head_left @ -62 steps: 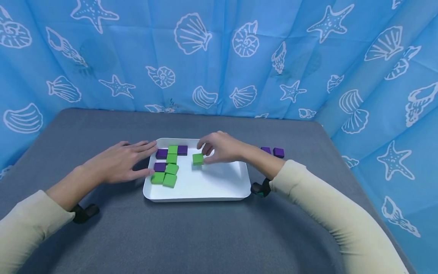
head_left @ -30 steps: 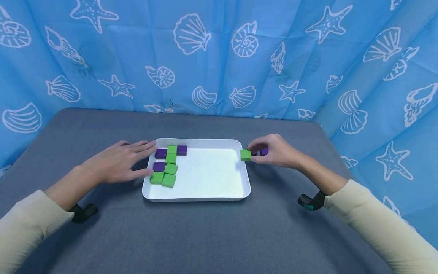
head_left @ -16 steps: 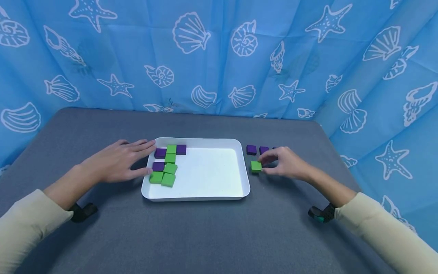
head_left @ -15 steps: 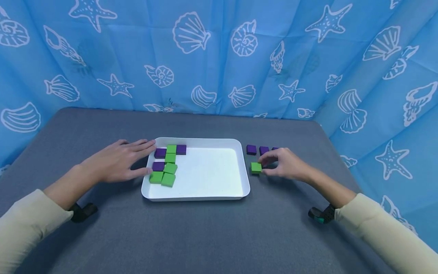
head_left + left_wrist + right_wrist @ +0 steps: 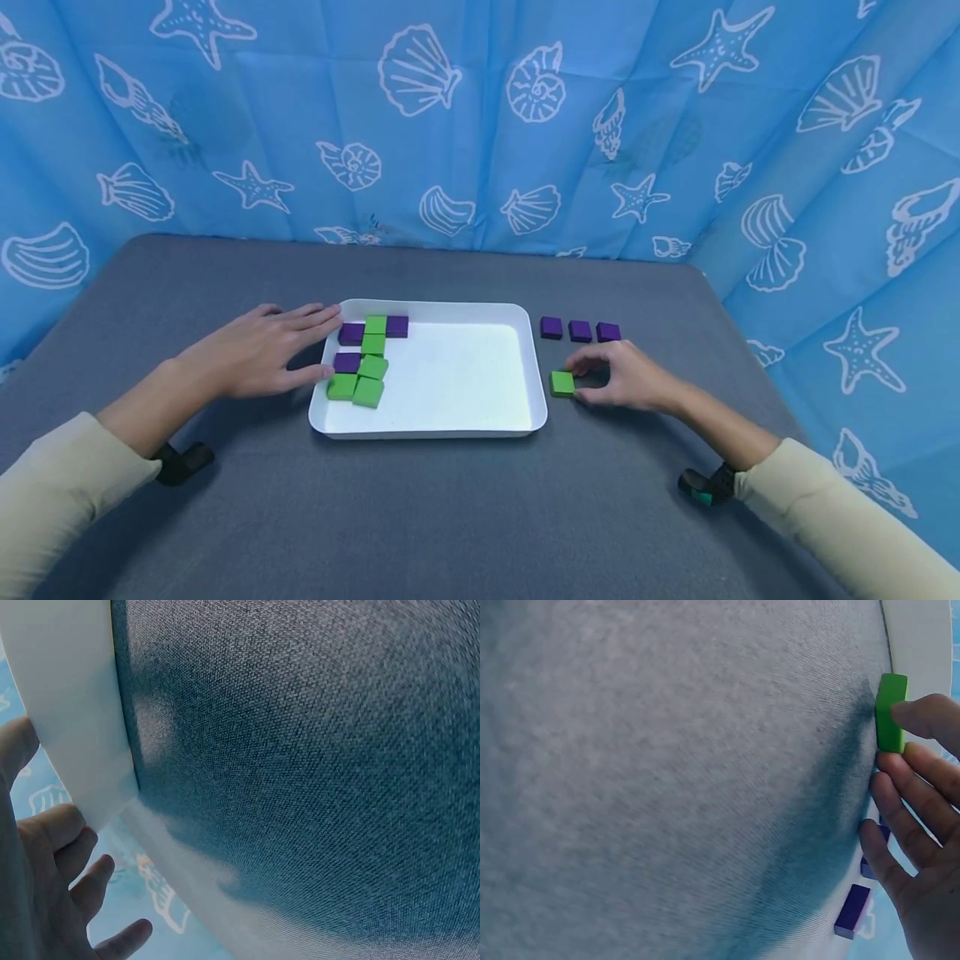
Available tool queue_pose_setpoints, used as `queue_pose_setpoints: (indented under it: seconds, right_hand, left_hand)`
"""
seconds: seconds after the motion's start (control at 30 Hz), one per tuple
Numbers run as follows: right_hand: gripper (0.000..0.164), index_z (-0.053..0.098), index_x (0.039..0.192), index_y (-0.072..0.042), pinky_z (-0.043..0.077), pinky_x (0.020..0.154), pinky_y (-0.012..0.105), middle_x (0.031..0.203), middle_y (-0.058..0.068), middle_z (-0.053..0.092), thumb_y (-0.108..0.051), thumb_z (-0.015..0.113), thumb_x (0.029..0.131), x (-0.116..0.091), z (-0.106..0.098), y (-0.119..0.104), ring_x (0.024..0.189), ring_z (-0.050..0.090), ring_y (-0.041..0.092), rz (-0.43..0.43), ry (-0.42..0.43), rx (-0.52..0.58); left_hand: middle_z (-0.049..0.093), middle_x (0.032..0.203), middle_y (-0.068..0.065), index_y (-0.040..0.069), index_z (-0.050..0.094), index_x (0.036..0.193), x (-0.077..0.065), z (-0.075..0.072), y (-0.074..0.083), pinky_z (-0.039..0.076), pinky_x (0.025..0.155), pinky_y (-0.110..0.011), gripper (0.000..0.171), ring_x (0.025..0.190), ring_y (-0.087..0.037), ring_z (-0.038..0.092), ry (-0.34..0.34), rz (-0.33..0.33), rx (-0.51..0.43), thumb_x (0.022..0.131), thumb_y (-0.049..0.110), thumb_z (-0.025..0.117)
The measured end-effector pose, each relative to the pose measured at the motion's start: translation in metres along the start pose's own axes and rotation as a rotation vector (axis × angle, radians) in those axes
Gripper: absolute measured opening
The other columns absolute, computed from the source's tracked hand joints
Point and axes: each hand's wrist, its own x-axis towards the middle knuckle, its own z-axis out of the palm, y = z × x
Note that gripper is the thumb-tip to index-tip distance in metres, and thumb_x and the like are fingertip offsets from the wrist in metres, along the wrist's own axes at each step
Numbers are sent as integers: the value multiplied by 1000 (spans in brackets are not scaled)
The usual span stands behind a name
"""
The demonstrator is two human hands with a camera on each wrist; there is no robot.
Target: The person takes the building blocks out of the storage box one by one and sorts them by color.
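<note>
My right hand (image 5: 625, 377) pinches a green block (image 5: 562, 384) beside the tray's right wall. In the right wrist view the thumb lies on the green block (image 5: 891, 712), fingertips at its other end. My left hand (image 5: 273, 350) rests with extended, spread fingers at the left rim of the white tray (image 5: 480, 436); in the left wrist view its fingertips touch the tray wall (image 5: 71, 697). Inside the tray's left side lie several green blocks (image 5: 367, 392) and three purple blocks, one (image 5: 397, 326) at the back.
Three purple blocks, the middle one (image 5: 580, 331) among them, line up on the grey tabletop (image 5: 450, 517) behind my right hand. A blue curtain (image 5: 480, 125) with white shell prints hangs along the table's back and right side.
My right hand carried the green block out of the tray, over its right rim, then moved it toward the front of the table. Three purple blocks are uncovered. The left hand stays put.
</note>
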Motion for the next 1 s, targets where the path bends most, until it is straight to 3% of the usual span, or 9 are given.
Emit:
queue_pose_setpoints:
  seconds: [0.33, 0.57, 0.8, 1.0]
  right_hand:
    - [42, 68, 120, -4, 52, 90, 44, 107, 0, 70, -14, 80, 81, 4, -4, 2, 99, 64, 17, 15, -52, 19]
    - [50, 64, 126, -1, 53, 91, 46, 113, 7, 69, -16, 81, 82, 11, -16, -3, 102, 65, 22, 11, -102, 50]
    - [46, 62, 127, 4, 53, 92, 51, 116, 19, 69, -11, 77, 87, 29, -39, -20, 105, 69, 28, 14, 15, 119]
    - [46, 59, 131, 4, 53, 94, 40, 127, 23, 64, -11, 73, 90, 56, -47, -37, 114, 66, 31, 36, 54, 224]
  left_hand:
    - [30, 161, -12, 10, 32, 156, 1, 0, 0, 31, 104, -70, 82, 144, -38, 34, -4, 0, 2, 97, 66, 42]
    - [31, 161, -12, 9, 35, 155, 0, 1, 0, 32, 104, -70, 82, 143, -38, 35, -2, -1, 4, 97, 65, 44]
    - [31, 160, -12, 9, 35, 155, 0, 0, 1, 32, 104, -71, 80, 144, -38, 35, 5, 8, 2, 97, 64, 44]
    - [32, 160, -12, 9, 35, 155, 0, 0, 0, 32, 104, -70, 80, 143, -38, 36, 10, 12, 1, 97, 64, 45]
